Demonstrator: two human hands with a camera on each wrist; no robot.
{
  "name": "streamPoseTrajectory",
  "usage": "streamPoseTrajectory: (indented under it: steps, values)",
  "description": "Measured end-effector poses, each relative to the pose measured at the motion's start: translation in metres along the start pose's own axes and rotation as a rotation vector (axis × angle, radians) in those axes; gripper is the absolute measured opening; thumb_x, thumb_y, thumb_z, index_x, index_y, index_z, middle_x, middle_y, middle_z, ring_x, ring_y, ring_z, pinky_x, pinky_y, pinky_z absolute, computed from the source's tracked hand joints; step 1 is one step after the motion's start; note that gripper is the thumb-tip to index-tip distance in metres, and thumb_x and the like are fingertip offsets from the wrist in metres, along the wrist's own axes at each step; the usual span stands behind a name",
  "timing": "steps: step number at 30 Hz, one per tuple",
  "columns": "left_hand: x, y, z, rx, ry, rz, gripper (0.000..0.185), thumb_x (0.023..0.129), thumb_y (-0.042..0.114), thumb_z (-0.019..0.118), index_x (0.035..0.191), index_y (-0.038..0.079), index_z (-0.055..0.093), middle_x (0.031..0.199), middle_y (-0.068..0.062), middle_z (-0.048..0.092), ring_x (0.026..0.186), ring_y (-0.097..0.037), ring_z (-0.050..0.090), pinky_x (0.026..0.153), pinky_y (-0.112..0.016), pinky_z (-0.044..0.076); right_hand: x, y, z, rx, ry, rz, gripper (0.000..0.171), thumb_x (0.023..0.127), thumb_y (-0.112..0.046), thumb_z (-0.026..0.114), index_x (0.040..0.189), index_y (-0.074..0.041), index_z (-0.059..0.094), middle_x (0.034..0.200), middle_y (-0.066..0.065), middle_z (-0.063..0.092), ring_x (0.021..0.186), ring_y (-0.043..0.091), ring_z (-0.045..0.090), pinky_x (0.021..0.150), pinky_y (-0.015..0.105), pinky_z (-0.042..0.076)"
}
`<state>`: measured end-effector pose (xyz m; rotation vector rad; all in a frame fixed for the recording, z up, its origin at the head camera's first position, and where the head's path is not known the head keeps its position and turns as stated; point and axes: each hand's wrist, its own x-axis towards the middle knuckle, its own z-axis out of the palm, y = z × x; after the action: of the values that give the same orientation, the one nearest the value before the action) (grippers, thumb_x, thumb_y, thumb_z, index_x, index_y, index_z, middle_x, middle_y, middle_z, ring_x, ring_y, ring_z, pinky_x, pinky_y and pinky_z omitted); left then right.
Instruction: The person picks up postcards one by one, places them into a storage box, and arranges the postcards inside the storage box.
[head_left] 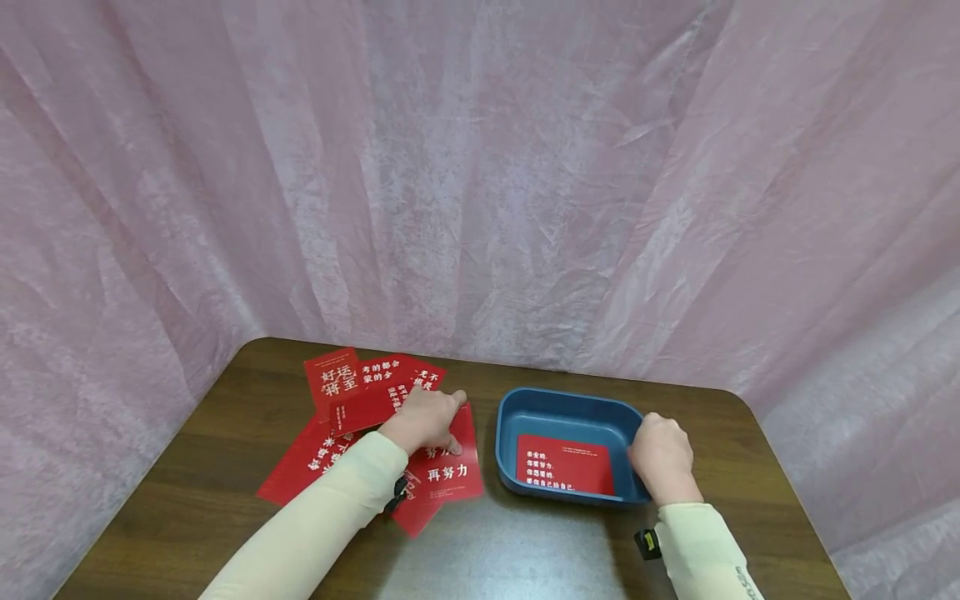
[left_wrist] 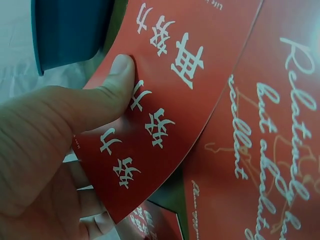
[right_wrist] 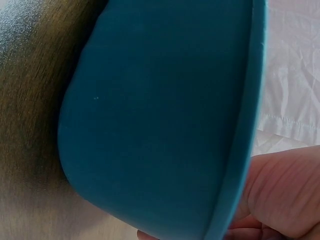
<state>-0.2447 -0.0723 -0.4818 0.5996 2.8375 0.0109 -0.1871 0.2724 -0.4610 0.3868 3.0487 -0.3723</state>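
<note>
- Our left hand (head_left: pixel 426 419) pinches a red card (head_left: pixel 447 467) at the desk's (head_left: pixel 187 517) left-centre; in the left wrist view the thumb (left_wrist: pixel 107 92) presses its printed face w/ fingers curled under, and the card bows upward.
- That card is the near-right one of a loose spread of red cards (head_left: pixel 360 400), fanned and overlapping on the desk just left of the blue tray (head_left: pixel 525 408).
- Our right hand (head_left: pixel 662 457) grips the tray's right wall, fingers curled over the rim (the right wrist view shows mostly the tray's outer wall (right_wrist: pixel 160 115) and a bit of palm).
- Progress, as we judge it: one card in tray (head_left: pixel 565 463) lying flat, text up; the pinched card is not yet clear of the pile; several more remain in the spread. So early on, most of the work left.
- Hard to tell: exact card count, since they overlap and our sleeve (head_left: pixel 330 508) covers some; whether the pinched card is one sheet or two stuck together; much of the printed text is cut off or too small to read.
- Behind the desk, just pink cloth backdrop (head_left: pixel 480 167).
</note>
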Motion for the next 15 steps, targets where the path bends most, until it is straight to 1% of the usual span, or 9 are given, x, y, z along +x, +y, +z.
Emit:
streamPoseTrajectory:
  steps: [3,6,10,12,15]
  values:
    - [-0.0013,-0.0021,-0.0016,-0.024,-0.013,-0.009,0.077,0.062,0.054,0.080,0.121,0.020,0.046,0.083,0.000,0.067,0.073,-0.014,0.059,0.094,-0.046,0.040,0.0000,-0.0003,0.0008,-0.003,0.002,0.001,0.023,0.078,-0.008,0.058,0.089,0.012,0.060,0.078,0.029,0.063,0.060,0.035,0.061,0.045,0.045,0.049]
    - [-0.0026,-0.0028,-0.0041,-0.057,-0.022,-0.018,0.079,0.063,0.054,0.080,0.123,0.018,0.044,0.088,0.000,0.067,0.078,-0.015,0.059,0.093,-0.045,0.042,-0.0002,-0.0006,0.0014,-0.005,0.007,0.002,0.023,0.078,-0.008,0.058,0.089,0.011,0.060,0.079,0.030,0.063,0.060,0.036,0.061,0.046,0.045,0.049]
    - [-0.0035,-0.0019,-0.0086,-0.118,-0.027,-0.042,0.087,0.062,0.054,0.080,0.131,0.015,0.043,0.099,-0.003,0.065,0.086,-0.020,0.058,0.083,-0.041,0.050,-0.0001,-0.0005,0.0014,-0.004,0.012,0.000,0.022,0.078,-0.008,0.057,0.089,0.011,0.061,0.079,0.030,0.063,0.061,0.037,0.061,0.046,0.045,0.049]
    - [-0.0037,-0.0012,-0.0100,-0.156,-0.037,-0.055,0.090,0.061,0.052,0.081,0.133,0.016,0.042,0.100,-0.003,0.064,0.086,-0.022,0.056,0.077,-0.040,0.053,-0.0002,-0.0004,0.0013,-0.003,0.011,0.002,0.022,0.078,-0.008,0.057,0.089,0.011,0.061,0.080,0.030,0.063,0.062,0.037,0.061,0.046,0.046,0.049]
    - [-0.0040,-0.0006,-0.0102,-0.219,-0.058,-0.059,0.090,0.062,0.047,0.083,0.135,0.017,0.041,0.100,-0.003,0.062,0.084,-0.021,0.056,0.071,-0.038,0.053,-0.0007,-0.0004,0.0011,-0.002,0.010,0.005,0.022,0.078,-0.008,0.057,0.089,0.011,0.060,0.079,0.030,0.063,0.062,0.037,0.061,0.047,0.046,0.050]
